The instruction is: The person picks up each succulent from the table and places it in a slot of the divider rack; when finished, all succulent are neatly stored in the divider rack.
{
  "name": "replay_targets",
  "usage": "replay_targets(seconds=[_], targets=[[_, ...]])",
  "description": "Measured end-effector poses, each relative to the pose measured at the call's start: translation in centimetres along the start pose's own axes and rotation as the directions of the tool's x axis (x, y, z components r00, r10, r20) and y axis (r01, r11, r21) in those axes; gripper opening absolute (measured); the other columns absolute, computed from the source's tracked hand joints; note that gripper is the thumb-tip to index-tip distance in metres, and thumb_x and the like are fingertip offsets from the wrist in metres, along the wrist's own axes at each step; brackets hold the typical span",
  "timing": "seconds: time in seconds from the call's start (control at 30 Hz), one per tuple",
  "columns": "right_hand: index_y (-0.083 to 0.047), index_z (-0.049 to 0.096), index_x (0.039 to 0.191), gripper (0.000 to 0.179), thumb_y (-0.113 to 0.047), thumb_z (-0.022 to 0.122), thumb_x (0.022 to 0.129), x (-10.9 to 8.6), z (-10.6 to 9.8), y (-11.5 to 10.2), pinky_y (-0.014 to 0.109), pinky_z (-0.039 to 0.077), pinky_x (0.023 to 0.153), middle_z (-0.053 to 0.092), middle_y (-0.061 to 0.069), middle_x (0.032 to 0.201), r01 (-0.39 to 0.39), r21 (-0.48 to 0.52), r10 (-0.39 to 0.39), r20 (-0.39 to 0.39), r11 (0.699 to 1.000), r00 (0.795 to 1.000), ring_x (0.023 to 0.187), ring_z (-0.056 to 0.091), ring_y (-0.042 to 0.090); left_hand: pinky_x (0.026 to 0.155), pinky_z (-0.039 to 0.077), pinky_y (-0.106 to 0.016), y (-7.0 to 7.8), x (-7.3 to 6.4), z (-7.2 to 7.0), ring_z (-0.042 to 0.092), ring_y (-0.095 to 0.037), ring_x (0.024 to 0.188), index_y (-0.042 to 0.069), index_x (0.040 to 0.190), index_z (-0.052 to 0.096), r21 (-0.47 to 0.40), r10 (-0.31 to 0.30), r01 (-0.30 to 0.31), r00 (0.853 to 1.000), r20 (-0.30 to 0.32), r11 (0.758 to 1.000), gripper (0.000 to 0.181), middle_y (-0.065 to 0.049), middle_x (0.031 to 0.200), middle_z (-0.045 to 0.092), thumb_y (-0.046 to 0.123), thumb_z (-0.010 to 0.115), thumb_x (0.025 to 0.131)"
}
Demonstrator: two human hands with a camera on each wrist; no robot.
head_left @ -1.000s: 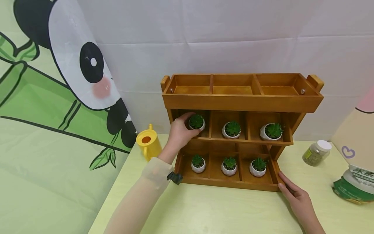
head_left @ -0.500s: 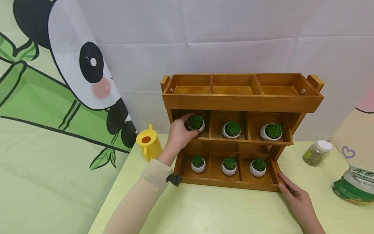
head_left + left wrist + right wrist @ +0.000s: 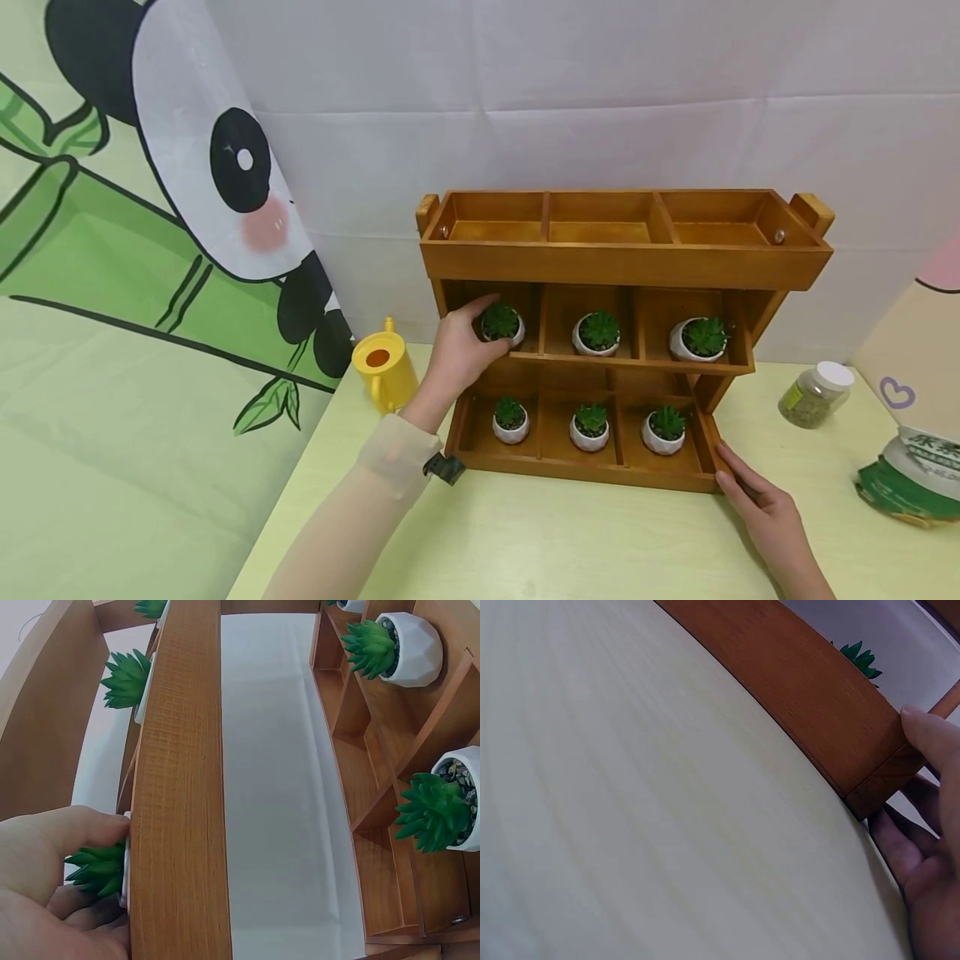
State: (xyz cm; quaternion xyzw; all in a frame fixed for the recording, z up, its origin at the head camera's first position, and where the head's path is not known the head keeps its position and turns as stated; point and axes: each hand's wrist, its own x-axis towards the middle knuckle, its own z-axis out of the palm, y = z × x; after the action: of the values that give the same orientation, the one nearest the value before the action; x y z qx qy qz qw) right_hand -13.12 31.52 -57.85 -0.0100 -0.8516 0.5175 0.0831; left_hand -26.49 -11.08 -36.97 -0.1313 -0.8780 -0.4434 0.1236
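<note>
A three-tier wooden shelf (image 3: pixel 622 265) stands on the table, each tier split into three compartments. In the middle tier's left compartment, my left hand (image 3: pixel 459 350) holds a small potted succulent (image 3: pixel 501 322) by its white pot, thumb in front. The left wrist view shows its green leaves (image 3: pixel 101 868) between thumb and fingers; the front board hides most of the pot. My right hand (image 3: pixel 765 512) grips the bottom tier's front right corner, thumb on the front (image 3: pixel 930 735). Other succulents stand in the middle tier (image 3: pixel 597 333) and in the bottom tier (image 3: pixel 589 427).
A yellow watering can (image 3: pixel 386 367) stands left of the shelf, close to my left forearm. On the right are a white-lidded jar (image 3: pixel 816 394) and a green and white bag (image 3: pixel 911 479). Behind the shelf hangs a pale cloth (image 3: pixel 600 100).
The left hand and its succulent have shifted slightly left and down within the compartment. My right hand stays at the shelf's corner.
</note>
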Motion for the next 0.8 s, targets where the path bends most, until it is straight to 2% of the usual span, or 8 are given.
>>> replay_targets(seconds=[0.4,0.6,0.73,0.8], targets=[[-0.017,0.049,0.157,0.052,-0.033,0.059,0.109,0.1,0.1,0.0,-0.001,0.038,0.092,0.048,-0.001,0.157,-0.009,0.0,0.009,0.0,1.0,1.0,0.124,0.039,-0.023,0.097,0.056,-0.046,0.1,-0.7,-0.3,0.065,-0.03,0.117,0.007,0.146,0.061,-0.016,-0.013,0.014,1.0,0.026,1.0,0.066,-0.013,0.135,0.066,0.012,0.085,0.084],[-0.017,0.05,0.156,0.051,-0.032,0.06,0.108,0.3,0.0,0.2,-0.001,0.038,0.092,0.049,-0.003,0.156,0.0,-0.004,0.0,-0.003,1.0,1.0,0.124,0.039,-0.023,0.104,0.053,-0.043,-0.1,-1.6,-0.5,0.062,-0.028,0.126,0.004,0.146,0.06,-0.074,0.036,-0.035,0.999,0.006,0.997,0.065,-0.014,0.14,0.063,0.009,0.083,0.086],[-0.017,0.051,0.156,0.051,-0.032,0.06,0.108,0.4,-0.1,0.2,-0.001,0.039,0.091,0.05,-0.003,0.155,0.006,-0.024,-0.006,-0.008,1.0,1.0,0.122,0.04,-0.024,0.111,0.047,-0.041,-0.2,-2.8,-0.7,0.056,-0.028,0.135,0.004,0.147,0.059,-0.116,0.061,-0.063,0.998,-0.024,0.991,0.059,-0.012,0.145,0.06,0.009,0.078,0.091],[-0.016,0.051,0.156,0.052,-0.032,0.061,0.108,0.3,-0.1,0.0,-0.001,0.039,0.09,0.049,-0.001,0.156,0.004,-0.046,-0.005,-0.008,0.999,1.0,0.12,0.04,-0.024,0.112,0.047,-0.041,-0.4,-3.5,-0.8,0.056,-0.029,0.134,0.003,0.145,0.06,-0.129,0.08,-0.086,0.995,-0.05,0.988,0.054,-0.011,0.145,0.061,0.007,0.075,0.094]])
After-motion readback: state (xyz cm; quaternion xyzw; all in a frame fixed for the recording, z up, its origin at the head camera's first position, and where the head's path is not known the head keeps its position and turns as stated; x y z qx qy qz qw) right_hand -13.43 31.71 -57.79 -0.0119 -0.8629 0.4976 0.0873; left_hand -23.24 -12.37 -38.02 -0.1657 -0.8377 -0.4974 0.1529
